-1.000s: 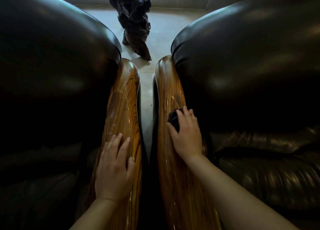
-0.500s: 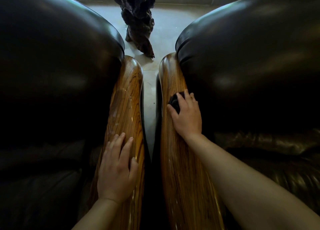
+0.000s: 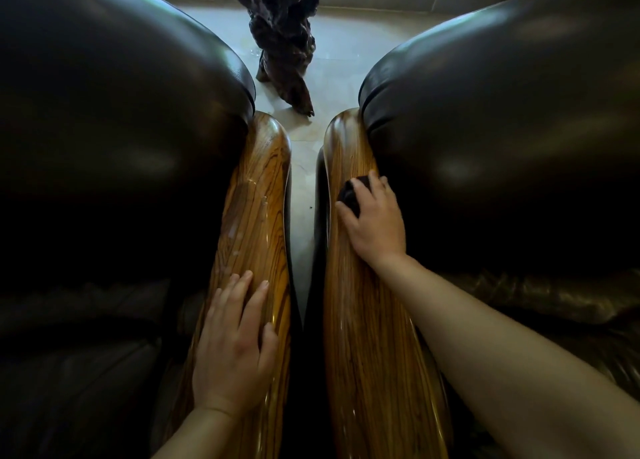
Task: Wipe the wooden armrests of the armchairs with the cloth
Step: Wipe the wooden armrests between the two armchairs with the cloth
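1. The right hand lies right of centre in the frame, fingers curled and pressed down over a dark cloth, which shows only as a bunched edge at the fingertips.
2. The cloth sits on the right armrest, about midway along it and close to the dark leather back cushion on its right side.
3. That armrest's long axis runs from the lower centre of the frame up to its rounded end near the upper centre; the unwiped stretch appears to lie straight ahead of the fingers, up-frame.
4. The left hand rests flat and open on the left armrest, lower in the frame, holding nothing.
5. Pale smears show on the left armrest above that hand; the cloth is well apart from them, across the gap of floor.
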`<state>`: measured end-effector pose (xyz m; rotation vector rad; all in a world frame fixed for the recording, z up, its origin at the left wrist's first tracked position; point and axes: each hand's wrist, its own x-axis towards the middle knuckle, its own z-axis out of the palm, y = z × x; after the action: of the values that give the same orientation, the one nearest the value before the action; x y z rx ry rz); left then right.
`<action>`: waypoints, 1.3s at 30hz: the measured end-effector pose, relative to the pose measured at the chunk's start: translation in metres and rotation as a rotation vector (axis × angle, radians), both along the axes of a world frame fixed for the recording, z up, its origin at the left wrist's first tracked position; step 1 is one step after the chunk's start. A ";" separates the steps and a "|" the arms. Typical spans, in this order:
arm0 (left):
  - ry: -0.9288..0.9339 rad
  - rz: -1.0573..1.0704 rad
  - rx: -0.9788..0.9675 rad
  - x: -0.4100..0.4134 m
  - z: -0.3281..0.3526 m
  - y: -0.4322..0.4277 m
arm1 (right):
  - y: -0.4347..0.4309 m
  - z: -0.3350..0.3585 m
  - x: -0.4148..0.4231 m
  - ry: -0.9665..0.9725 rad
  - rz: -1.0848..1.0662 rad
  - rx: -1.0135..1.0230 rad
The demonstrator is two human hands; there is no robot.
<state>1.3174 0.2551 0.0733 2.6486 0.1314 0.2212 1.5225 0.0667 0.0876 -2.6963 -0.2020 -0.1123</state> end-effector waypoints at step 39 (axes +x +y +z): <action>0.023 -0.007 -0.010 0.002 0.001 0.003 | -0.050 -0.010 -0.108 -0.138 0.910 -0.204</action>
<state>1.3199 0.2579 0.0740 2.6418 0.1302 0.1876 1.4147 0.0172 0.0774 -2.5085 -1.4984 0.0036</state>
